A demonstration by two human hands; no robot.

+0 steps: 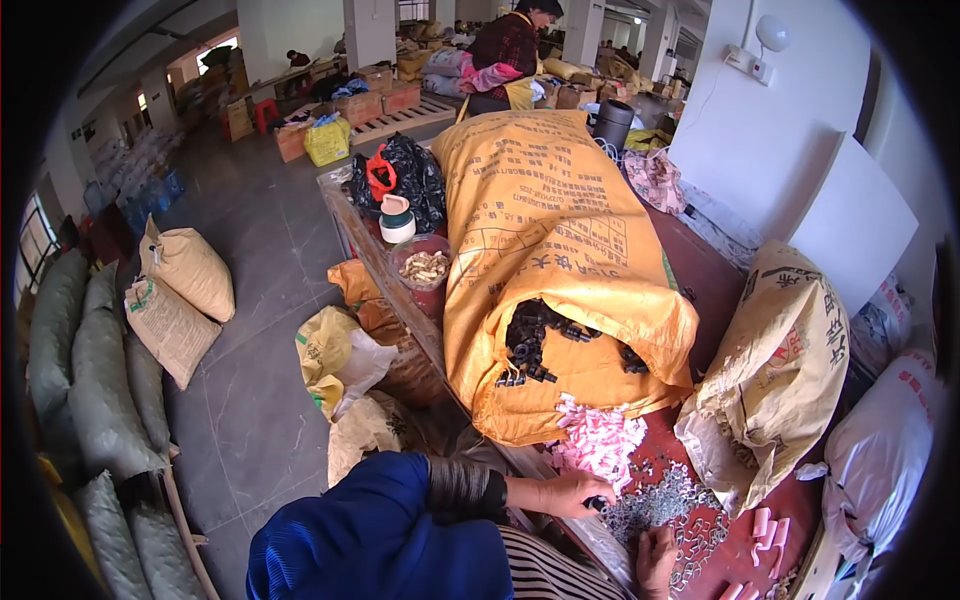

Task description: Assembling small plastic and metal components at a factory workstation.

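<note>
My left hand (570,494) reaches in from the lower left, its fingers pinched round a small black plastic part (597,503). Just below it, at the near edge of a heap of small silvery metal clips (655,502), my right hand (657,562) has its fingers curled down; what they hold, if anything, is hidden. Behind the metal heap lies a pile of small pink pieces (598,440). A large orange woven sack (560,250) lies on its side, with many black plastic parts (530,345) showing in its mouth. Several larger pink pieces (768,540) lie right of my hands on the red tabletop (715,470).
A cream woven sack (775,360) leans at the right, beside a white bag (890,450). On the table's left stand a tub of peanuts (424,268), a lidded cup (396,222) and a black bag (415,170). Full sacks (175,300) stand on the floor; a person (500,55) is behind.
</note>
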